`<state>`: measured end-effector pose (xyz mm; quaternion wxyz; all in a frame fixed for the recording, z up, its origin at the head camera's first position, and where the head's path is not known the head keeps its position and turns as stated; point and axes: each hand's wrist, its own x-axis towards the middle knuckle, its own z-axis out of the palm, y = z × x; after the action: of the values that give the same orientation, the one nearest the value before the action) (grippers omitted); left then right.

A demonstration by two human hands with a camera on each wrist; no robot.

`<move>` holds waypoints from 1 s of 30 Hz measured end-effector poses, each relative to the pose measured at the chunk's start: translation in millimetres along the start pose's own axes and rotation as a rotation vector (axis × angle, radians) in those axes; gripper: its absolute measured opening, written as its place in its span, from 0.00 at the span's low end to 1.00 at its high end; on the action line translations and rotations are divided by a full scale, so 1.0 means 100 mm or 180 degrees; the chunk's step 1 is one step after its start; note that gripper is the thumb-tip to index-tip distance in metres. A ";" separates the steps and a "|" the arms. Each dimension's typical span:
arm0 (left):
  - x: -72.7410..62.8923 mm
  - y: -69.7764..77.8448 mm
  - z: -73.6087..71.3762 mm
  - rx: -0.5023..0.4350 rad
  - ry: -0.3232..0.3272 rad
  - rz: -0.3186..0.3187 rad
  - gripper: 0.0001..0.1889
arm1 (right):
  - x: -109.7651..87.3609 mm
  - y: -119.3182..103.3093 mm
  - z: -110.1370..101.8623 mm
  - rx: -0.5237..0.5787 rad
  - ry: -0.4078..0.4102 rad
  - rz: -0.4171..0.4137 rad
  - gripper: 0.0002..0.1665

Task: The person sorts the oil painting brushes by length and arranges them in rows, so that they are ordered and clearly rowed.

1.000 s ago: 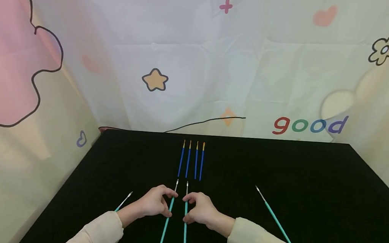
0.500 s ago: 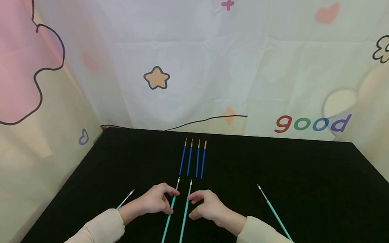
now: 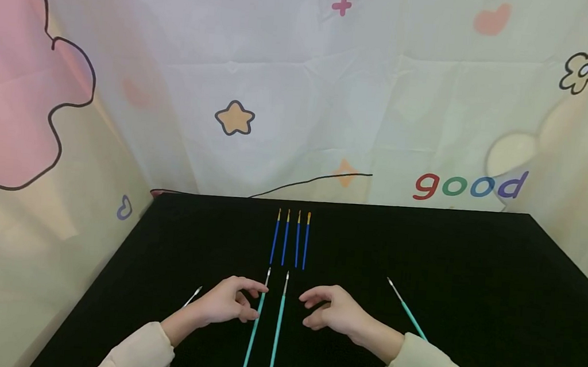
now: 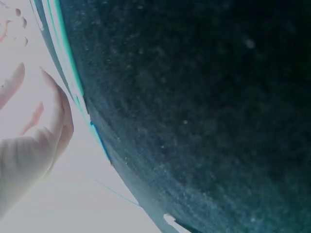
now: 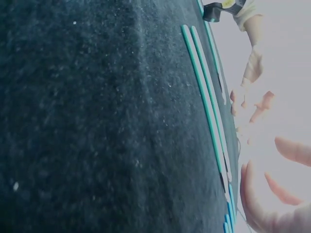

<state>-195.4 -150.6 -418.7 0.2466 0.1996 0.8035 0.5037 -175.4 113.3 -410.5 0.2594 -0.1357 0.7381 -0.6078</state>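
Observation:
Two teal-handled paintbrushes lie side by side on the black table, a left paintbrush (image 3: pixel 250 347) and a right paintbrush (image 3: pixel 276 337), white tips pointing away from me. My left hand (image 3: pixel 227 302) hovers at the left brush, fingertips overlapping its handle in the head view; in the left wrist view the thumb and fingers stand apart with nothing between them. To the right of the right brush, my right hand (image 3: pixel 338 312) is apart from it, fingers loosely bent and holding nothing. The right wrist view also shows both teal brushes (image 5: pixel 209 107) lying on the cloth.
Several blue paintbrushes (image 3: pixel 285 243) with yellow bristles lie in a row farther back. Another teal paintbrush (image 3: pixel 412 316) slants at the right, partly under the right sleeve. One more brush (image 3: pixel 193 295) shows beyond the left forearm. A printed curtain (image 3: pixel 301 92) stands behind the black table (image 3: pixel 474 267).
My right hand has let go of the right teal brush and moved away to the right. That brush now lies slightly slanted. My left hand has drawn back slightly to the left.

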 end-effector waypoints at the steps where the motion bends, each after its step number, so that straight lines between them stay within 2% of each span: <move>1: -0.02 0.00 -0.01 -0.0010 0.0001 0.0023 0.27 | -0.02 -0.01 -0.01 -0.0008 -0.0006 -0.0022 0.27; 12: -0.17 0.03 -0.10 -0.0077 -0.0025 0.0199 0.27 | -0.19 -0.04 -0.22 0.0008 -0.0043 -0.0129 0.30; 21: -0.29 0.01 -0.19 -0.0094 -0.0088 0.0187 0.27 | -0.31 0.03 -0.33 -0.0060 -0.0058 -0.0122 0.31; 27: -0.37 -0.01 -0.25 -0.0160 -0.0140 0.0194 0.27 | -0.39 0.06 -0.47 -0.0146 -0.0046 -0.0180 0.32; 30: -0.41 -0.02 -0.29 -0.0193 -0.0183 0.0211 0.27 | -0.44 0.05 -0.57 -0.0149 -0.0047 -0.0114 0.33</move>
<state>-179.7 -195.5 -401.5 0.2586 0.2329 0.7734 0.5298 -169.8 184.2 -398.9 0.2507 -0.1595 0.7477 -0.5938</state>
